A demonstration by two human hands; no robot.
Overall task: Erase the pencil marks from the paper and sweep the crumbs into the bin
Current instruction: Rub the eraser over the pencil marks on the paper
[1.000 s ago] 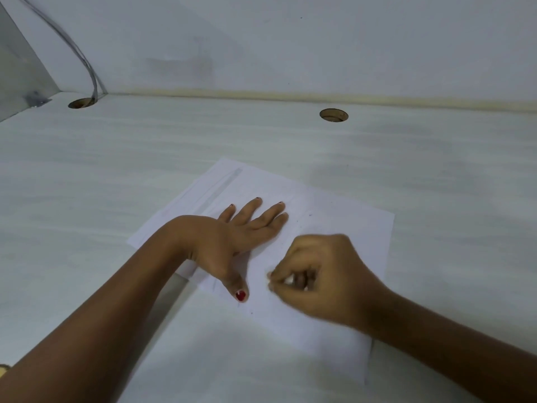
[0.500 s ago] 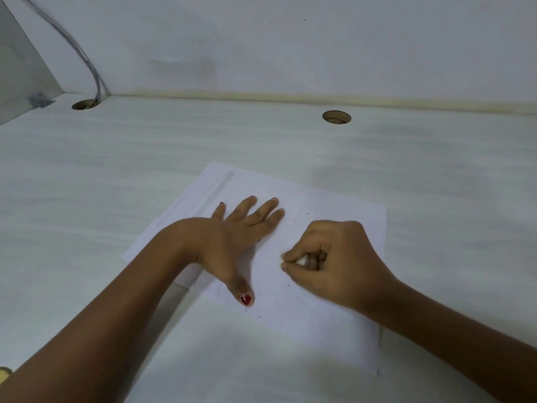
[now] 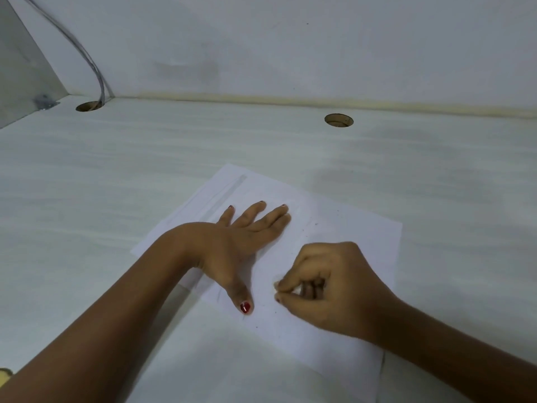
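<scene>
A white sheet of paper (image 3: 348, 228) lies at an angle on the pale worktop (image 3: 116, 184), near the front edge of the view. The left hand (image 3: 232, 242) lies flat on the sheet's left half, fingers straight and close together, thumb spread out towards the person; it holds nothing and only presses the sheet down. The right hand (image 3: 328, 289) is just beside it, over the middle of the sheet, fingers curled in and pinching a small whitish eraser (image 3: 295, 291), of which only a sliver shows between the fingertips and thumb. A few tiny dark crumbs (image 3: 316, 224) dot the paper around both hands. Any pencil marks are too faint to make out. Far back in the worktop are two round cable holes (image 3: 338, 120); a grey cable (image 3: 93, 65) runs down the wall (image 3: 319, 39) into the left one.
</scene>
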